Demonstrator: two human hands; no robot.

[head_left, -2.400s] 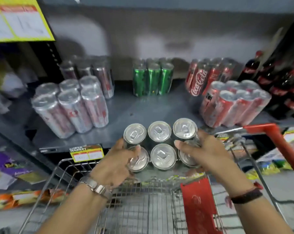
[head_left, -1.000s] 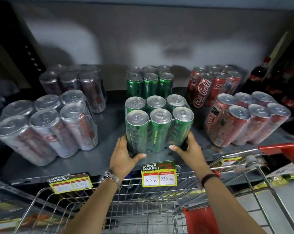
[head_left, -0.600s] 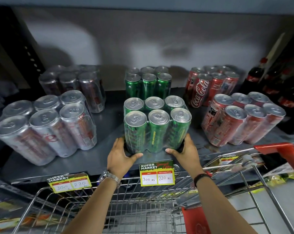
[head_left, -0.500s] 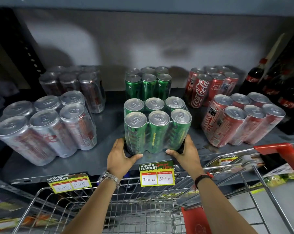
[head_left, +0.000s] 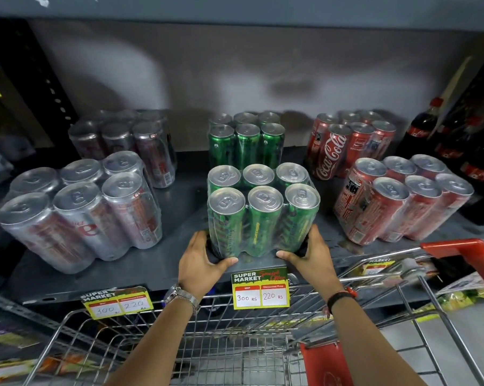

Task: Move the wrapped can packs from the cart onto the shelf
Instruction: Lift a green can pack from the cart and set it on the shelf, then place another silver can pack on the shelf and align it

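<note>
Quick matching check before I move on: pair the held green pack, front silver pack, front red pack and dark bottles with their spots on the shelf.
Things:
1. held green pack
2. front silver pack
3. front red pack
4. dark bottles

Places:
A. far right of the shelf
B. front left
C. front centre, between left hand and right hand
D. front right, beside the bottles

Pairs: 1-C, 2-B, 3-D, 4-A
</note>
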